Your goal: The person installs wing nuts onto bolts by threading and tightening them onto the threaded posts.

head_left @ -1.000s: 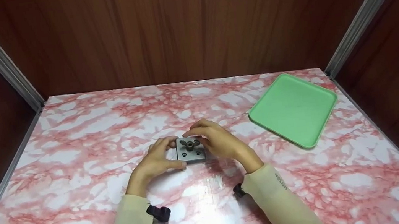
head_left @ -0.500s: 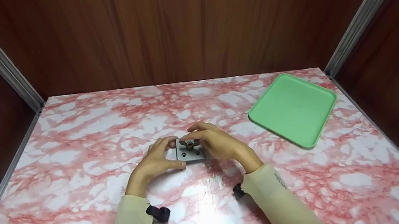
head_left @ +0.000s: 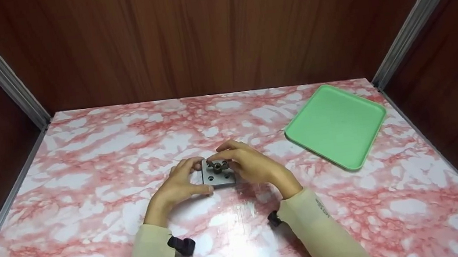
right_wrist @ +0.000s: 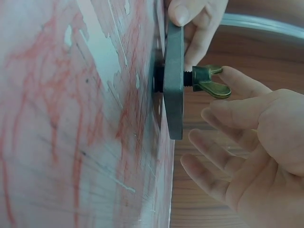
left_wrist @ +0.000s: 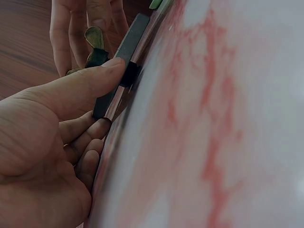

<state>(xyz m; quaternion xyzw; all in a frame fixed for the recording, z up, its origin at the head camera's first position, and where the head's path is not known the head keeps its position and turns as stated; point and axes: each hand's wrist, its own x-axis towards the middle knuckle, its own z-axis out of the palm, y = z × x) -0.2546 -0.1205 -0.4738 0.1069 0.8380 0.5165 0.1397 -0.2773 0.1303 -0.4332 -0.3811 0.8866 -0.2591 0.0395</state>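
Note:
A square grey metal plate with holes lies level just above the table in the head view. A threaded bolt passes through its middle, carrying a dark brass wing nut. My left hand grips the plate by its left side, thumb on the near edge and fingers at the far edge. My right hand comes in from the right. Its index fingertip and thumb are at the wings of the nut, seen in the right wrist view, while the other fingers spread loosely beside the plate.
A light green square tray lies on the red-and-white marbled table at the back right. Dark wood panels stand behind and at both sides, with metal strips along the corners.
My right index finger has moved from the plate's far edge onto the wing nut. The nut's wings have turned slightly. My left hand and the plate keep almost the same place.

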